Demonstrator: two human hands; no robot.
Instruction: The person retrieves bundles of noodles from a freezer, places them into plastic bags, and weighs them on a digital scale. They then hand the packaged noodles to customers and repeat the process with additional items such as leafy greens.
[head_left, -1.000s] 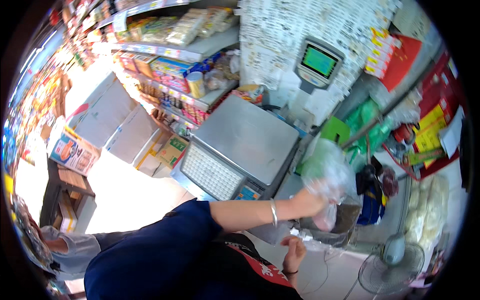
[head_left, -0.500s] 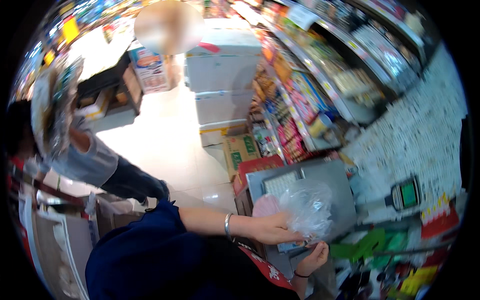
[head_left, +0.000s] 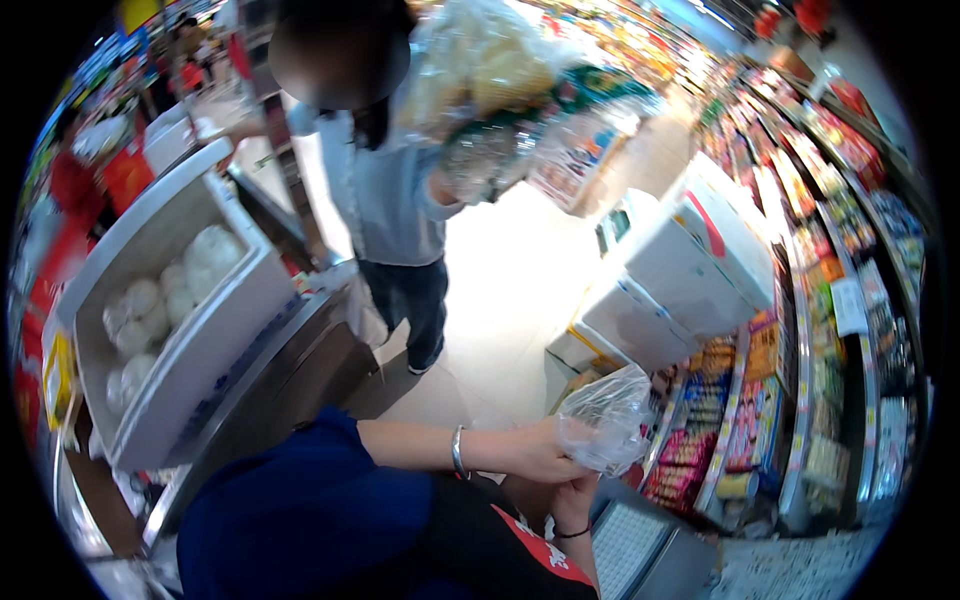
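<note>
A crumpled clear plastic bag point(head_left: 606, 420) is bunched up in front of me, its top puffed out loosely. My left hand point(head_left: 545, 450), with a silver bangle at its wrist, is closed around the lower part of the bag. Just below it, my right hand point(head_left: 574, 497), wearing a dark wristband, meets the left with its fingers closed at the bag's gathered end. Those fingertips are partly covered by the left hand and the plastic. Beneath the hands, a grey machine with a light keypad point(head_left: 630, 545) shows in part.
A person in a pale shirt point(head_left: 385, 215) stands ahead, carrying bagged goods point(head_left: 490, 75). At left is a white foam box point(head_left: 190, 350) holding white wrapped bundles. White foam boxes point(head_left: 690, 270) are stacked at right, beside stocked shelves point(head_left: 790, 400).
My view has swung left, away from the grey machine and counter. My hands have drawn together on the bag. The person with the bagged goods now appears nearer the middle.
</note>
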